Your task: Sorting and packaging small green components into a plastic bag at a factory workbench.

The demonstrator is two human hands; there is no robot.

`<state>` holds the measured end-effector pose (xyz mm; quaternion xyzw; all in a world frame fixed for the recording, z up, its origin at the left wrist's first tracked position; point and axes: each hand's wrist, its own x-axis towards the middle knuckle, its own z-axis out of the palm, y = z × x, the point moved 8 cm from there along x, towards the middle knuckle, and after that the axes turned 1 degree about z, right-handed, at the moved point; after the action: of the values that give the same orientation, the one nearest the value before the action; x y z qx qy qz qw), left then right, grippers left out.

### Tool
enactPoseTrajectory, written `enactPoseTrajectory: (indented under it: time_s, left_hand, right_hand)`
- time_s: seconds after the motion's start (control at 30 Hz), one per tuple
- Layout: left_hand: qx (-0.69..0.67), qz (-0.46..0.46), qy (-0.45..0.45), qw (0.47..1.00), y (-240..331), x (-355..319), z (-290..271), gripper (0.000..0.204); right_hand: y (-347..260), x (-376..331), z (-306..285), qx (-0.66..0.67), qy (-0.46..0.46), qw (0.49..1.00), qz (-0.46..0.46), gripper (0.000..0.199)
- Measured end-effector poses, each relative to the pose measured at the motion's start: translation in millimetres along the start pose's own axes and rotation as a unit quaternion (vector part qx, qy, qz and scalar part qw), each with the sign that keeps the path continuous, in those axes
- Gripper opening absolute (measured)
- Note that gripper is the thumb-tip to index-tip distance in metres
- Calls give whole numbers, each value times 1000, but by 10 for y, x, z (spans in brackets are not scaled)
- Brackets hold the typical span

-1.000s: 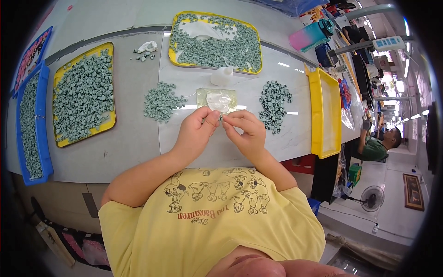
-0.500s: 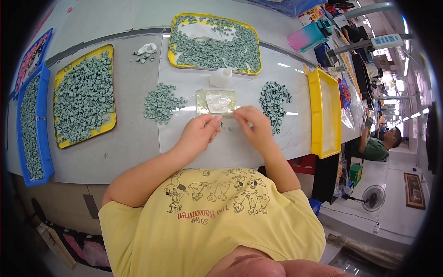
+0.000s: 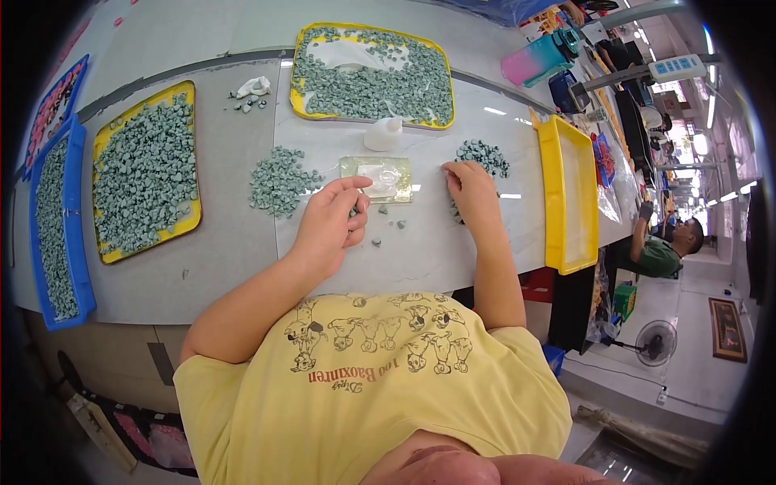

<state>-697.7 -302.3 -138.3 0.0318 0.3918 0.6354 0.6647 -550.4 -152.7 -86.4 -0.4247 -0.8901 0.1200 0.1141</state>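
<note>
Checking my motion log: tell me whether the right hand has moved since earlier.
Yes, the right hand moved rightward, away from the pale green pad.

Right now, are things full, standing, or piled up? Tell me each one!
Left hand: fingers bent
Right hand: fingertips close together, grip unclear
White bottle: standing upright
Left pile: loose, heaped
Right pile: loose, partly hidden
Left yellow tray: loaded with green pieces
Far yellow tray: loaded, white patch showing
Near blue tray: loaded
Water bottle: lid on
Fan: spinning unclear
</note>
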Motion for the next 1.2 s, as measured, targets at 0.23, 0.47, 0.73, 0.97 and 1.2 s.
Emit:
enactPoseTrajectory:
  time_s: [0.23, 0.47, 0.73, 0.97, 1.2]
  left_hand:
    - [-8, -16, -12, 1000, -51, 14, -27, 17]
    - [-24, -37, -36, 998, -53, -31, 78, 19]
    - [-6, -66, -52, 996, -121, -16, 80, 20]
    - [-35, -61, -57, 996, -116, 8, 18, 19]
    - [-33, -41, 1, 999, -36, -43, -83, 16]
  right_hand:
    - [72, -29, 7, 19, -2, 1000, -5, 13]
    - [170, -12, 50, 69, -19, 997, 36, 15]
    - [3, -20, -41, 56, 25, 998, -25, 12]
    - [-17, -10, -65, 59, 21, 998, -19, 11]
    - [-235, -25, 23, 114, -59, 991, 37, 15]
